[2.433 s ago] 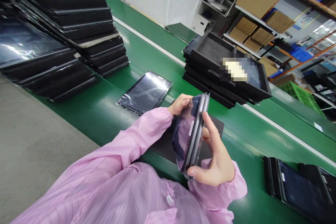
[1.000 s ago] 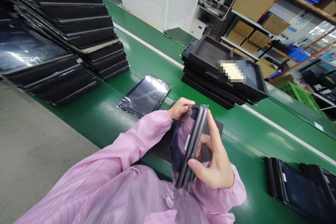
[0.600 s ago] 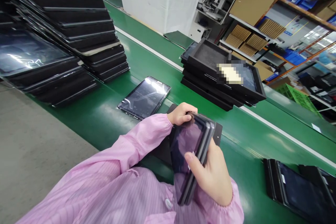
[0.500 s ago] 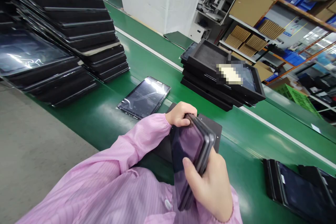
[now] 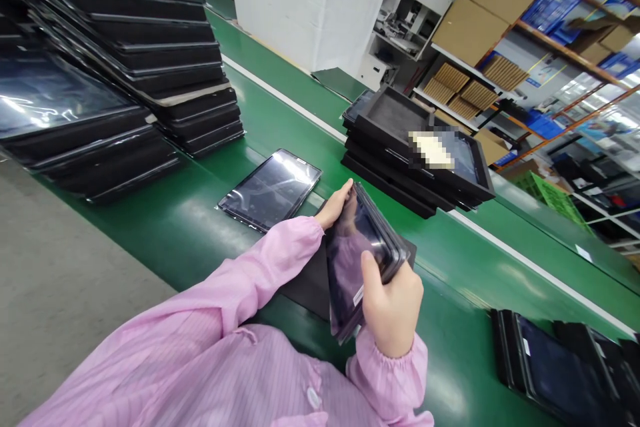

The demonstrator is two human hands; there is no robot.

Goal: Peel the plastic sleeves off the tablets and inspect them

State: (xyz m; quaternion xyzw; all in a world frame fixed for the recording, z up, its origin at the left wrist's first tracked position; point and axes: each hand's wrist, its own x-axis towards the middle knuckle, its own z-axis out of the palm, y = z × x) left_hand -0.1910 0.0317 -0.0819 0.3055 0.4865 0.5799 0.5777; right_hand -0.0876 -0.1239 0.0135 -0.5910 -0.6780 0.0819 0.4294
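Both my hands hold a dark tablet (image 5: 353, 250) wrapped in clear film, its glossy screen tilted up toward me above a black mat (image 5: 313, 280) on the green belt. My left hand (image 5: 334, 205) grips the tablet's far top edge, fingers curled behind it. My right hand (image 5: 390, 300) clasps the near right side, thumb pressed on the screen. Another film-covered tablet (image 5: 271, 188) lies flat on the belt just beyond my left hand.
Tall stacks of black trays (image 5: 125, 60) stand at the left of the green conveyor (image 5: 200, 227). A lower stack of trays (image 5: 415, 160) sits across the belt. More trays with a tablet (image 5: 555, 367) lie at the lower right. Shelves with cardboard boxes (image 5: 480, 20) stand behind.
The tablet, first held on edge between my hands, has been turned so that its screen faces up. My right thumb moved from the edge onto the screen.
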